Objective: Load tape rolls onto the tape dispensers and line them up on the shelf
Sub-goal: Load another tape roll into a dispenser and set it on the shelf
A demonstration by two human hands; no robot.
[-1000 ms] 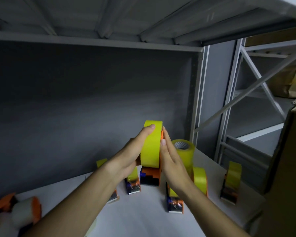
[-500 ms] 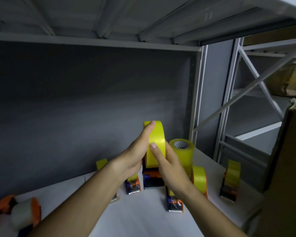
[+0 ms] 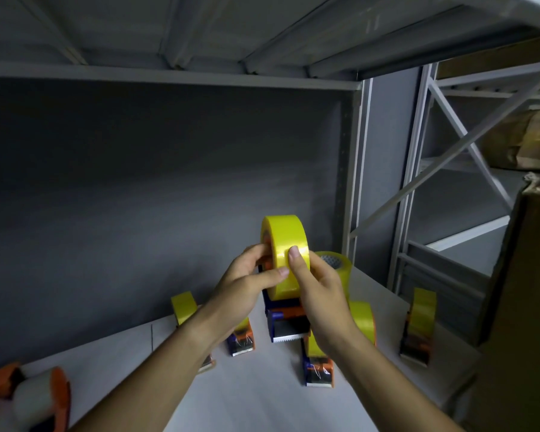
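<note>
I hold an orange and blue tape dispenser point(image 3: 289, 325) in the air above the white shelf point(image 3: 262, 397), with a yellow tape roll point(image 3: 286, 244) seated on it. My left hand point(image 3: 247, 285) grips the dispenser's left side, thumb against the roll's face. My right hand point(image 3: 320, 291) curls round the roll from the right, its thumb pressed on the tape band. The serrated blade end points down toward me.
Several loaded dispensers stand on the shelf: one behind my left wrist point(image 3: 184, 307), one point(image 3: 240, 339) under it, one point(image 3: 320, 369) below my right hand, one at the right point(image 3: 418, 328). A loose yellow roll point(image 3: 340, 266) stands behind. An orange dispenser point(image 3: 35, 400) lies bottom left. A cardboard box point(image 3: 524, 307) blocks the right.
The roll and dispenser have turned and dropped slightly. My right hand went from flat against the roll's side to curled round it with the thumb on the tape band; my left thumb moved onto the roll.
</note>
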